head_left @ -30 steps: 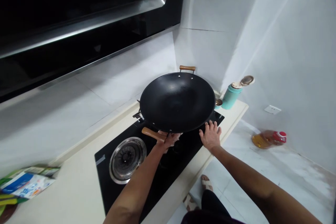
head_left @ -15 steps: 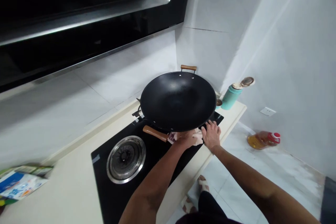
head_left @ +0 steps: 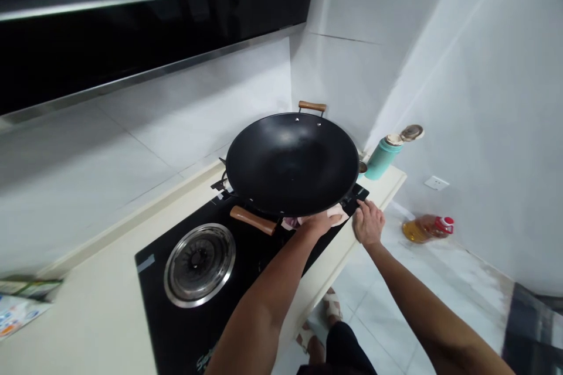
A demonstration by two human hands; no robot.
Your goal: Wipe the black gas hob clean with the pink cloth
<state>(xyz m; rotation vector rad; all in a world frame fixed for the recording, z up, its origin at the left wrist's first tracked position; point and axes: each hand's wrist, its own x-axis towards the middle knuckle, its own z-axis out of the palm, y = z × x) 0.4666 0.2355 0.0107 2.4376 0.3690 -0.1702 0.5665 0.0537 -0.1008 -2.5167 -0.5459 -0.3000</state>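
Observation:
A large black wok (head_left: pixel 292 164) with wooden handles sits over the right side of the black glass cooktop (head_left: pixel 152 304). Below its near rim, my left hand (head_left: pixel 320 224) presses on a pale pink cloth (head_left: pixel 338 211), its fingers partly hidden against the cloth. My right hand (head_left: pixel 369 222) rests at the counter's front edge by the cooktop's right corner, holding nothing, its fingers loosely bent and apart. One wooden wok handle (head_left: pixel 254 220) points toward the left burner (head_left: pixel 200 265), a round steel-rimmed ring.
A teal bottle (head_left: pixel 382 158) with its lid flipped up stands at the counter's right end, beside a small cup (head_left: pixel 362 168). An oil jug (head_left: pixel 426 228) with a red cap is on the floor. Packets (head_left: pixel 21 310) lie far left; a black range hood (head_left: pixel 176 50) hangs above.
My left hand and the cloth have moved slightly right along the cooktop's front. My right hand has shifted right, its fingers more bent. The view has tilted a little downward.

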